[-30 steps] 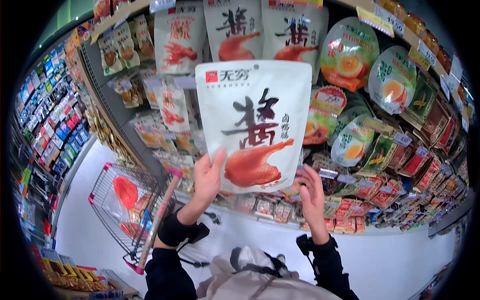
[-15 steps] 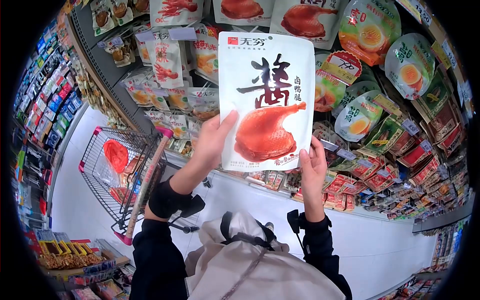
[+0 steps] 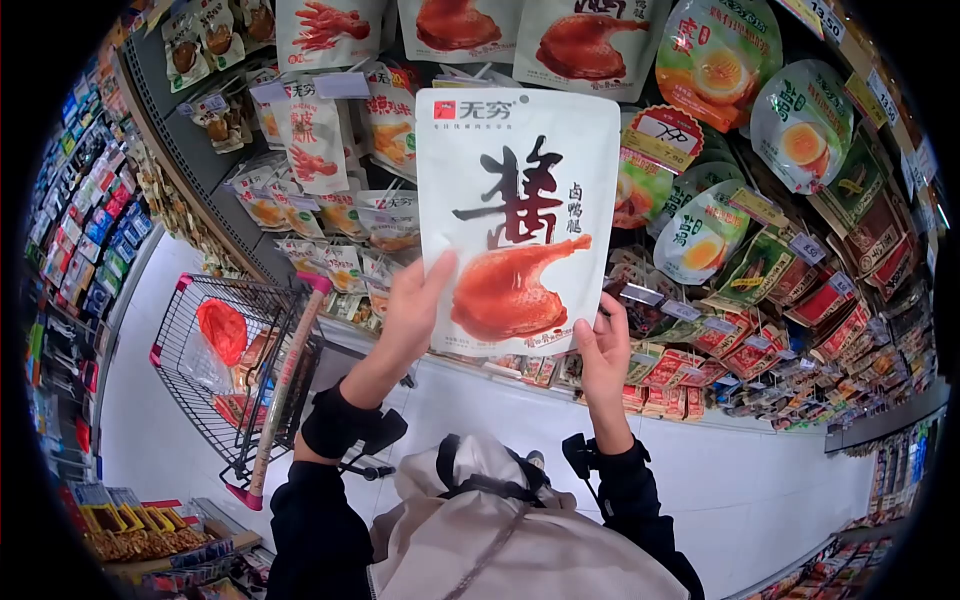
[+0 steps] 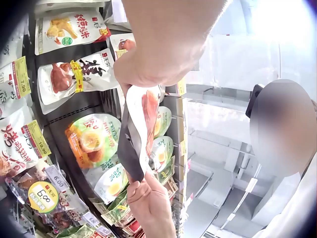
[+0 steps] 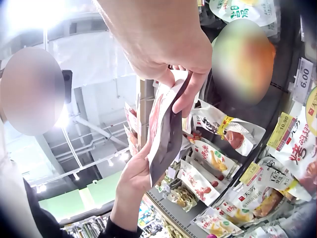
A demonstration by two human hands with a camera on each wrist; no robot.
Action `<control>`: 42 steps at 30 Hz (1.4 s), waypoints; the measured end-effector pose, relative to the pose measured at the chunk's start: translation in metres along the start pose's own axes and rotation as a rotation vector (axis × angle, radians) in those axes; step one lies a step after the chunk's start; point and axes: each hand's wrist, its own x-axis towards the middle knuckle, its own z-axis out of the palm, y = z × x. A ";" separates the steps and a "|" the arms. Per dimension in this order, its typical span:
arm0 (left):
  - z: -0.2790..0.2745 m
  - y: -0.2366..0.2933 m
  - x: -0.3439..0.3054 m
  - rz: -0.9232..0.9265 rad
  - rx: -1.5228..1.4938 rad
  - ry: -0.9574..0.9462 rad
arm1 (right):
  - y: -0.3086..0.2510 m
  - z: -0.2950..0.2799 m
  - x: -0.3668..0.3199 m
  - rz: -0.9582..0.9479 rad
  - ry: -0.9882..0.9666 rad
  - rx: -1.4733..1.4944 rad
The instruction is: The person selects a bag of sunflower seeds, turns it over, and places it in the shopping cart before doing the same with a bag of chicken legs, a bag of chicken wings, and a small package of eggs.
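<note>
A white snack pouch (image 3: 515,200) with a roasted duck leg printed on it is held upright, its front toward the head camera. My left hand (image 3: 412,300) grips its lower left edge, thumb on the front and the other fingers hidden behind. At the lower right corner my right hand (image 3: 604,345) pinches it, thumb on the front. In the left wrist view the pouch (image 4: 143,124) appears edge-on between both hands. The right wrist view also has the pouch (image 5: 166,124) from the side, the right thumb and fingers closed on its end.
Hanging snack packs (image 3: 325,130) fill the shelf behind the pouch, with oval egg packs (image 3: 720,60) to the right. A shopping cart (image 3: 215,400) holding a red bag (image 3: 222,330) stands at the left. Lower left is a display of packaged goods (image 3: 150,540).
My right hand has come to the pouch's lower right corner and now pinches it. The pouch was raised in view, then lowered slightly; the left hand keeps its grip.
</note>
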 end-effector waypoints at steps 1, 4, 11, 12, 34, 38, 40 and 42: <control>-0.001 -0.001 0.001 0.008 0.003 -0.006 | 0.001 -0.001 0.001 -0.006 0.006 -0.002; -0.005 -0.007 -0.001 0.013 0.030 -0.006 | 0.004 -0.003 0.000 0.007 0.017 0.007; -0.001 -0.007 -0.005 0.047 0.020 -0.019 | 0.013 -0.009 -0.001 -0.049 0.052 -0.123; -0.002 -0.010 -0.004 0.063 0.032 -0.020 | 0.012 -0.008 -0.001 -0.064 0.066 -0.133; 0.017 -0.011 -0.028 -0.559 -0.998 -0.768 | -0.020 0.032 -0.040 -0.702 -0.253 -0.669; 0.014 -0.010 -0.029 -0.542 -0.984 -0.731 | -0.019 0.033 -0.040 -0.681 -0.260 -0.661; 0.012 -0.012 -0.026 -0.517 -0.979 -0.784 | -0.017 0.033 -0.040 -0.676 -0.256 -0.661; 0.012 -0.016 -0.024 -0.498 -0.994 -0.802 | -0.018 0.034 -0.040 -0.678 -0.252 -0.665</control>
